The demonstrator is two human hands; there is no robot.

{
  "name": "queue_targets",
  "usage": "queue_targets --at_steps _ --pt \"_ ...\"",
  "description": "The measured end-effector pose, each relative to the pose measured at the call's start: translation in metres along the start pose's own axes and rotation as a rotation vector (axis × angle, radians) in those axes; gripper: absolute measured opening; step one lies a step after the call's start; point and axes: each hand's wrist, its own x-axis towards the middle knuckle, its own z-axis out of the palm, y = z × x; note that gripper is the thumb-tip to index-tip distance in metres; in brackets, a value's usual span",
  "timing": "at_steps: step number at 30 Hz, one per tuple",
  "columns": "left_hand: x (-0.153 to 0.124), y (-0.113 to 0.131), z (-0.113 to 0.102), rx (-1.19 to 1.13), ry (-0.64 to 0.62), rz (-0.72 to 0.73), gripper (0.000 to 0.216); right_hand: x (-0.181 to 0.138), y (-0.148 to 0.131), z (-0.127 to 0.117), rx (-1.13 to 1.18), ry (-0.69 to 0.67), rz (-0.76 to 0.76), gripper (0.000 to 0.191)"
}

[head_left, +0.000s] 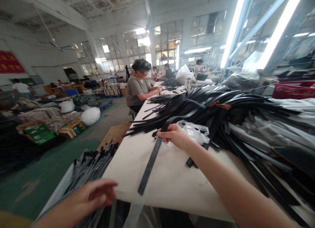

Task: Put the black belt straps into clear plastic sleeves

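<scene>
My right hand [176, 136] pinches a long black strap [151, 165] between thumb and fingers above the white table [128, 169]. The strap's free end hangs down toward me, and a pale translucent strip [135, 212] shows just below it. Beyond my fingers the strap runs back toward a big heap of black straps [197, 104]. A crumpled clear plastic bag [194, 131] lies right behind this hand. My left hand [98, 195], slightly blurred, is off the table's near left corner, fingers loosely curved and apart, holding nothing. Beside it stands a bundle of grey-black strips [94, 164].
A brown tie [219, 104] binds part of the heap. A co-worker [139, 90] sits at the table's far left side. A cardboard piece [114, 136] leans by the table's left edge. At right are white plastic wrappings [261, 131] and a red basket [294, 90].
</scene>
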Motion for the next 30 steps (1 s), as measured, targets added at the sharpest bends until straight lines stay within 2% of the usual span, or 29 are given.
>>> queue_targets --at_steps 2,3,4,6,8,10,12,14,16,19,22,25,27,30 --pt "0.044 0.027 0.012 -0.159 0.045 0.140 0.052 -0.008 0.001 0.019 -0.069 -0.118 0.014 0.035" --pt "0.069 0.040 0.021 -0.232 -0.002 0.178 0.054 -0.011 0.002 0.026 -0.092 -0.165 0.019 0.036" --pt "0.093 0.051 0.032 -0.301 -0.087 0.188 0.056 -0.014 0.001 0.031 -0.111 -0.196 0.021 0.036" --pt "0.136 0.070 0.055 -0.375 -0.350 0.144 0.065 -0.015 0.000 0.033 -0.123 -0.196 0.023 0.036" --pt "0.166 0.083 0.074 -0.426 -0.537 0.080 0.067 -0.011 -0.003 0.022 -0.066 -0.091 0.013 0.035" --pt "0.184 0.091 0.087 -0.480 -0.665 0.038 0.064 -0.002 -0.007 0.003 0.095 0.078 -0.006 0.038" --pt "0.191 0.093 0.093 -0.519 -0.775 0.011 0.058 0.007 -0.010 -0.020 0.278 0.269 -0.038 0.037" --pt "0.193 0.090 0.095 -0.524 -0.851 -0.021 0.054 0.014 -0.012 -0.040 0.365 0.467 -0.085 0.035" --pt "0.192 0.085 0.093 -0.538 -0.870 -0.051 0.051 0.018 -0.012 -0.051 0.306 0.615 -0.142 0.033" --pt "0.191 0.078 0.087 -0.605 -0.800 -0.061 0.047 0.017 -0.008 -0.048 0.066 0.631 -0.200 0.038" --pt "0.193 0.076 0.083 -0.644 -0.722 -0.052 0.049 0.014 0.000 -0.030 -0.127 0.517 -0.168 0.044" --pt "0.194 0.076 0.081 -0.642 -0.716 -0.048 0.053 0.010 0.013 -0.005 -0.260 0.384 -0.103 0.047" --pt "0.194 0.075 0.081 -0.644 -0.694 -0.032 0.055 0.007 0.021 0.012 -0.273 0.276 -0.052 0.047" --pt "0.192 0.075 0.078 -0.644 -0.644 0.013 0.056 0.003 0.026 0.028 -0.145 0.119 0.049 0.042"
